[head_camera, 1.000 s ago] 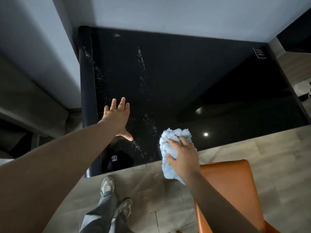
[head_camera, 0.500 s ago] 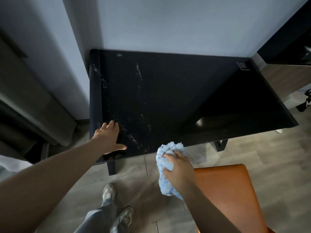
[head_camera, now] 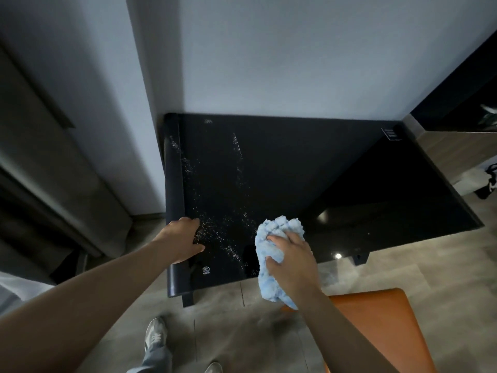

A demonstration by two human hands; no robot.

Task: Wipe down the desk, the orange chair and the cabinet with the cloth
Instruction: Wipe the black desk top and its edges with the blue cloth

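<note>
A glossy black desk (head_camera: 309, 179) stands against the pale wall, with white specks streaked over its left half. My right hand (head_camera: 291, 261) grips a fluffy light-blue cloth (head_camera: 274, 243) at the desk's front edge, near the specks. My left hand (head_camera: 183, 239) rests on the desk's front-left corner, fingers bent over the rounded left edge and thumb out on the top. The orange chair (head_camera: 376, 327) shows at the lower right, under my right forearm. A wood-faced cabinet (head_camera: 454, 154) adjoins the desk's right side.
Grey curtains or panels (head_camera: 53, 170) hang at the left. My two shoes (head_camera: 156, 337) stand on the grey wood-look floor in front of the desk. A small dark bag (head_camera: 488, 184) lies on the floor at the far right.
The view has pulled back and tilted up, showing more wall. My right hand moved the cloth up from below the front edge onto the desk. My left hand stays at the left corner.
</note>
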